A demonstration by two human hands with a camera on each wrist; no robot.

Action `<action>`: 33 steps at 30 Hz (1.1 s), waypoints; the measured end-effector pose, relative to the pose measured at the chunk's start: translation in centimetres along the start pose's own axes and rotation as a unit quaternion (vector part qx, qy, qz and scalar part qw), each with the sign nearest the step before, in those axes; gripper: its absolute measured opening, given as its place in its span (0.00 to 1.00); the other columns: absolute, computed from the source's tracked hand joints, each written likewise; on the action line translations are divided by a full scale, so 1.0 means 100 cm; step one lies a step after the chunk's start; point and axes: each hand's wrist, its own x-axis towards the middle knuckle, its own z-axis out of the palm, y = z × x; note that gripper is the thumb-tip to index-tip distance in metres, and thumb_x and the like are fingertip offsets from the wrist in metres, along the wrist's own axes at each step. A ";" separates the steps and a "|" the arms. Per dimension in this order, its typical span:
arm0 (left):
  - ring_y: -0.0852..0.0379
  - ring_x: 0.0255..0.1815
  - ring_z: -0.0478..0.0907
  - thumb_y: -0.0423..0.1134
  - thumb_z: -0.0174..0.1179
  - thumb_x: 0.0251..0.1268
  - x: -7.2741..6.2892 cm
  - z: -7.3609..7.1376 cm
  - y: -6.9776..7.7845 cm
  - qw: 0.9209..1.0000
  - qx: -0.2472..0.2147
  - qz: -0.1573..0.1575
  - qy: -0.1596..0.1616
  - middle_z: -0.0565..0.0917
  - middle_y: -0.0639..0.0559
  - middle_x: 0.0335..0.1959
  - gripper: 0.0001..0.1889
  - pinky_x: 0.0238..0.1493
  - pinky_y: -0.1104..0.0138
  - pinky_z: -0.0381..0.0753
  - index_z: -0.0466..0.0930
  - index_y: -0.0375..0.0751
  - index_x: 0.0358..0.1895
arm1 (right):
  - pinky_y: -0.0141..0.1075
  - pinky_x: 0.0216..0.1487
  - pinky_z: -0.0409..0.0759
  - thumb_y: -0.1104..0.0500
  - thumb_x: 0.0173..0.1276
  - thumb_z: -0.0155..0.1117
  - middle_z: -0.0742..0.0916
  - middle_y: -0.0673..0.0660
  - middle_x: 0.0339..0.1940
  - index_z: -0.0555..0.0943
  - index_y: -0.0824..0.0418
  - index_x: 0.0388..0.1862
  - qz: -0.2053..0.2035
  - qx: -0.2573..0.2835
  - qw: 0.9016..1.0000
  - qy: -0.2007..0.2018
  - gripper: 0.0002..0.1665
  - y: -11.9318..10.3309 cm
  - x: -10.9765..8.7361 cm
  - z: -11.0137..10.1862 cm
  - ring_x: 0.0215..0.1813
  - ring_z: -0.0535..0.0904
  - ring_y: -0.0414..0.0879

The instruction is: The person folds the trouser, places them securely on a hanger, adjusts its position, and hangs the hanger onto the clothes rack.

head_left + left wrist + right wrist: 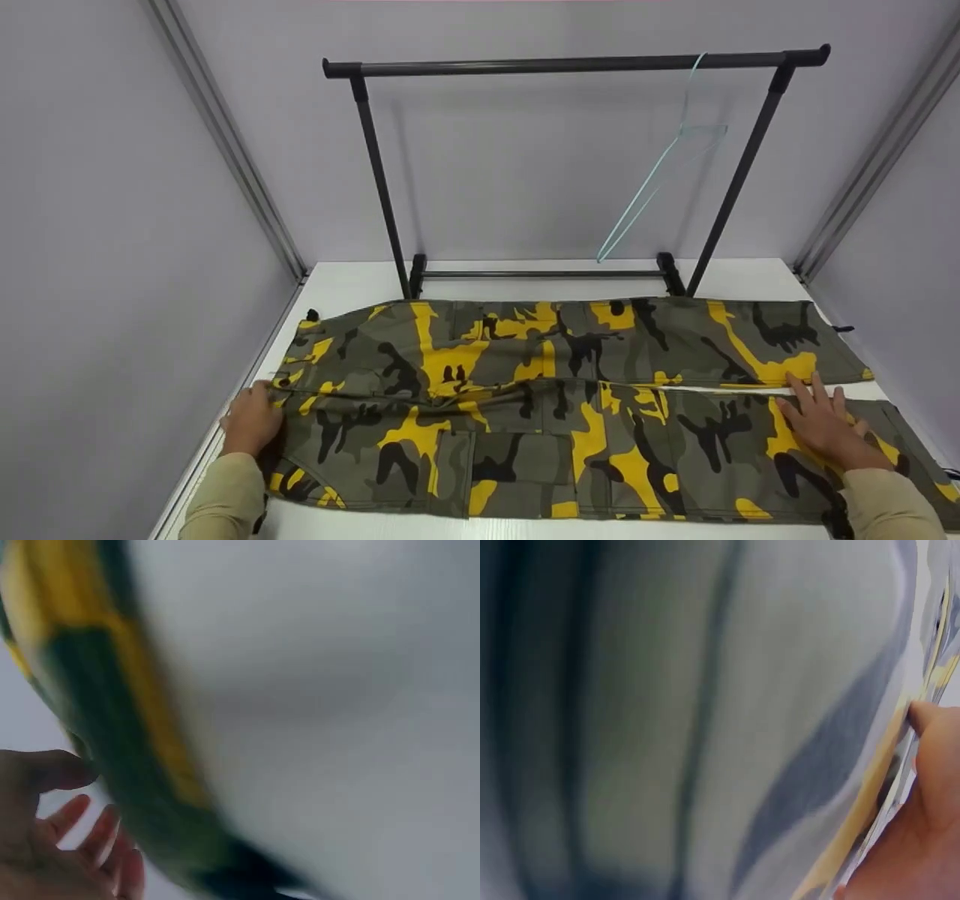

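Note:
Camouflage trousers (517, 457) in grey-green, black and yellow lie stretched lengthwise across the white table, waist at the left and legs to the right. At the waist end is my left hand (253, 418), beside the edge of the cloth. The left wrist view shows its thumb (64, 771) against the fabric and its fingers loosely bent and spread, none closed round anything. My right hand (823, 421) rests on the nearer leg towards the hem, fingers straight and spread, fingertips at that leg's inner edge. A narrow gap runs between the lower legs.
A black garment rack (525, 67) stands behind the trousers, its feet at the back of the white table (337, 281). One light-blue hanger (637, 199) hangs from its bar, right of centre. Grey panels (135, 187) enclose the table on the left, back and right.

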 end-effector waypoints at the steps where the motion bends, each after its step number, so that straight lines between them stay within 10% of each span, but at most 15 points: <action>1: 0.26 0.59 0.57 0.38 0.47 0.67 0.004 0.002 0.009 1.000 0.002 0.018 -0.011 0.61 0.24 0.59 0.25 0.50 0.35 0.55 0.58 0.27 0.64 | 0.78 0.39 0.22 0.37 0.73 0.34 0.33 0.76 0.68 0.36 0.62 0.74 -0.006 0.000 1.000 0.005 0.44 -0.002 0.001 0.002 0.61 0.19 0.79; 5: 0.26 0.66 0.46 0.54 0.47 0.70 0.012 0.015 0.042 0.993 0.001 0.061 -0.105 0.52 0.27 0.68 0.36 0.56 0.32 0.45 0.51 0.30 0.70 | 0.77 0.38 0.19 0.37 0.73 0.36 0.34 0.77 0.68 0.37 0.63 0.74 -0.013 0.007 1.000 0.001 0.45 -0.003 0.002 0.007 0.61 0.18 0.78; 10: 0.24 0.67 0.27 0.69 0.50 0.57 0.017 0.027 0.066 0.978 0.060 0.016 -0.197 0.33 0.28 0.71 0.54 0.52 0.27 0.39 0.36 0.34 0.73 | 0.74 0.41 0.17 0.35 0.69 0.43 0.30 0.75 0.67 0.32 0.64 0.73 0.002 0.031 0.999 -0.024 0.52 0.003 0.000 0.006 0.62 0.16 0.75; 33: 0.28 0.68 0.24 0.69 0.56 0.51 0.011 0.031 0.077 0.980 0.077 -0.021 -0.182 0.30 0.33 0.72 0.58 0.48 0.24 0.37 0.33 0.39 0.73 | 0.72 0.43 0.14 0.36 0.70 0.45 0.24 0.75 0.64 0.29 0.63 0.72 0.008 0.068 0.997 -0.040 0.53 0.009 -0.009 0.002 0.61 0.11 0.72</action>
